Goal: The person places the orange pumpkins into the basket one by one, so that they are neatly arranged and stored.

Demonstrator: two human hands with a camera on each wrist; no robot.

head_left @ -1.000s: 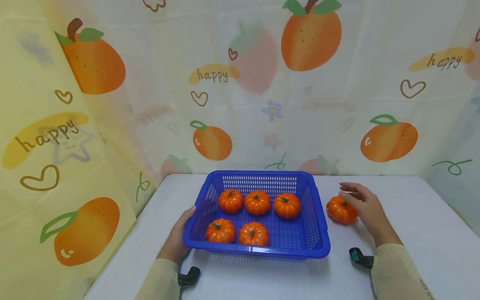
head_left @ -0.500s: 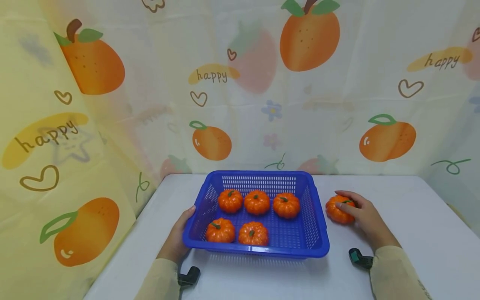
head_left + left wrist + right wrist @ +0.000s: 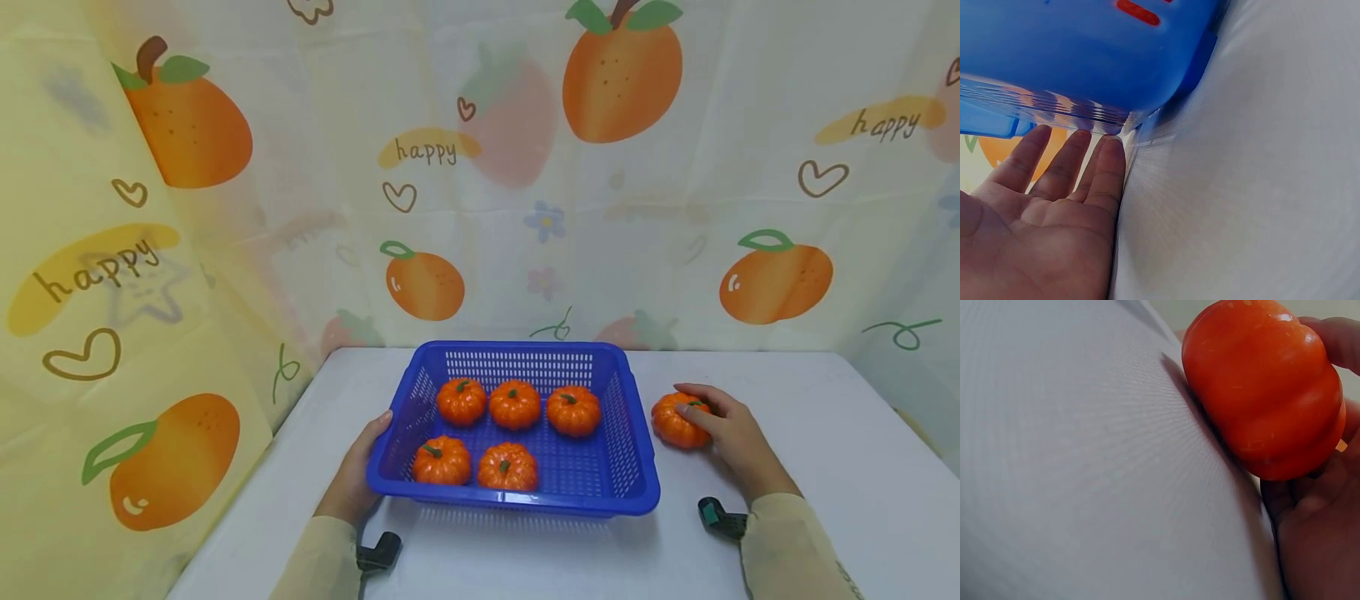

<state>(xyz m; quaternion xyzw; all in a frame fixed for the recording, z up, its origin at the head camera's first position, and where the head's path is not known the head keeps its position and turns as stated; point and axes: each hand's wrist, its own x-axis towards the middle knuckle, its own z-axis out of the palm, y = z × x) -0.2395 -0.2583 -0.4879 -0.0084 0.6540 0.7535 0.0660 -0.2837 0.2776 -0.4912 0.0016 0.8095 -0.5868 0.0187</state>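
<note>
To the right of the blue plastic basket (image 3: 517, 500), a small orange toy pumpkin (image 3: 678, 421) with a green stem sits on the white table. My right hand (image 3: 731, 429) grips this pumpkin, thumb over its top and fingers around the far side; the right wrist view shows the pumpkin (image 3: 1266, 387) close to the tabletop. On the other side, my left hand (image 3: 358, 467) touches the basket's left side. Its extended fingers (image 3: 1063, 172) reach against the basket wall (image 3: 1085, 56) in the left wrist view. Several similar pumpkins (image 3: 514, 406) lie inside the basket in two rows.
The white table (image 3: 840, 433) reaches back to a fruit-printed cloth (image 3: 525, 283), which also hangs along the left side. A black wrist camera mount (image 3: 381, 552) shows by the left sleeve, and another mount (image 3: 722, 517) by the right.
My right hand has come down onto the loose pumpkin, its thumb and fingers closing around it. The left hand and the basket have stayed in place.
</note>
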